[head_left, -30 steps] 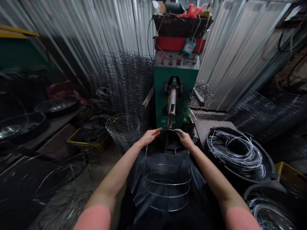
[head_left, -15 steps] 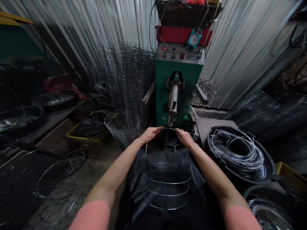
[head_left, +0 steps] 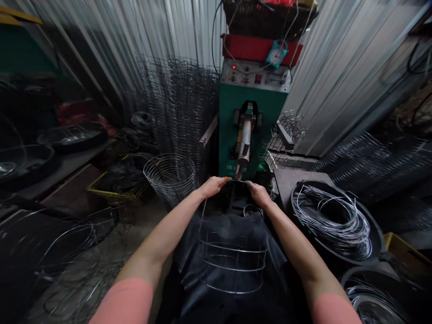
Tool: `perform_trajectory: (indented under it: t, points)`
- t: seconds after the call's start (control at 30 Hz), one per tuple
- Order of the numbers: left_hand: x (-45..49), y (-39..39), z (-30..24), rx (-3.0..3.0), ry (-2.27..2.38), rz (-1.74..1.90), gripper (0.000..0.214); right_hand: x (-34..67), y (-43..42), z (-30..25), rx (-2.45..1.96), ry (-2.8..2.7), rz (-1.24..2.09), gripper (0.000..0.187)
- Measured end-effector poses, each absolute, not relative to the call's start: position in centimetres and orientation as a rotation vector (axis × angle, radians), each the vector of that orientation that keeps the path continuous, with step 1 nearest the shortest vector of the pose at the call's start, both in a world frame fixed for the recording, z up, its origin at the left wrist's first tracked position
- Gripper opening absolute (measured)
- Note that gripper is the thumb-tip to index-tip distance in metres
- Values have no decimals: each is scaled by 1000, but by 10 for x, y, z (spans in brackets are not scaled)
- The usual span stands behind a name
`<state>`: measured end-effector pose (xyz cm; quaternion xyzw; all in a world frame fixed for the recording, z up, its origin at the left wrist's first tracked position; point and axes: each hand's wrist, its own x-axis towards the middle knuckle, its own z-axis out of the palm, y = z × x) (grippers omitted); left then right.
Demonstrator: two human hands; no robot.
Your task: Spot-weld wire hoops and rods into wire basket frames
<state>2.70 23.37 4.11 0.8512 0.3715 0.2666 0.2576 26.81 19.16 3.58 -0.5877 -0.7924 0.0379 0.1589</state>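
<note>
wire basket frame (head_left: 232,265) | left hand (head_left: 212,186) pinching top hoop (head_left: 236,181); right hand (head_left: 258,193) likewise; grip partly hidden

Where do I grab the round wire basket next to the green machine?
Hold the top ring of the wire basket, coming from above on the side nearest your left hand. The basket stands upright with an open top, and that full circle of wire looks easiest to reach and should lift it evenly.

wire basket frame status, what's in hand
Left grip and right grip on top arc of wire basket frame. Frame hangs down in front of dark apron. Green welding machine directly ahead.
</note>
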Motion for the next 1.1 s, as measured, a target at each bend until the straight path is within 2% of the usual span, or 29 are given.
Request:
perform_trajectory:
  t: [0.37, 1.1]
  points:
    - [34, 243, 54, 2250, 1059, 671, 35, 275, 202, 41, -1562, -2157, 302, 27]
    - [36, 244, 53, 2273, 1078, 675, 35, 274, 201, 37, -1589, -2110, 284, 27]
